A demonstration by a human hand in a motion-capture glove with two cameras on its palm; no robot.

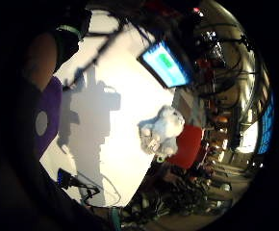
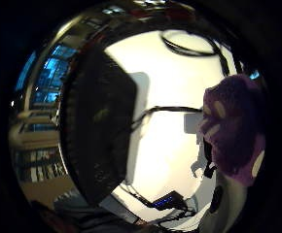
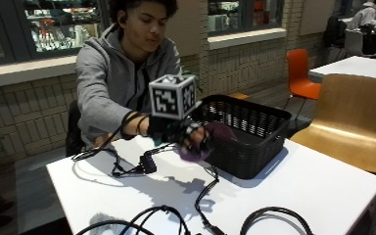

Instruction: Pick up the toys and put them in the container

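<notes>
Purple plush toy (image 3: 204,142) gripped in curled fingers of gloved right hand (image 3: 178,131), raised above white table (image 3: 318,186), just beside black mesh basket (image 3: 253,134). White plush toy (image 1: 161,130) lying near table edge.

Basket (image 3: 253,142) mouth open above — cables (image 3: 175,215) litter the near table (image 3: 318,191).

Cafeteria-like hall, brick walls (image 3: 38,117), white tables (image 3: 318,186), wooden chair (image 3: 351,117), orange chair (image 3: 300,73)
</notes>
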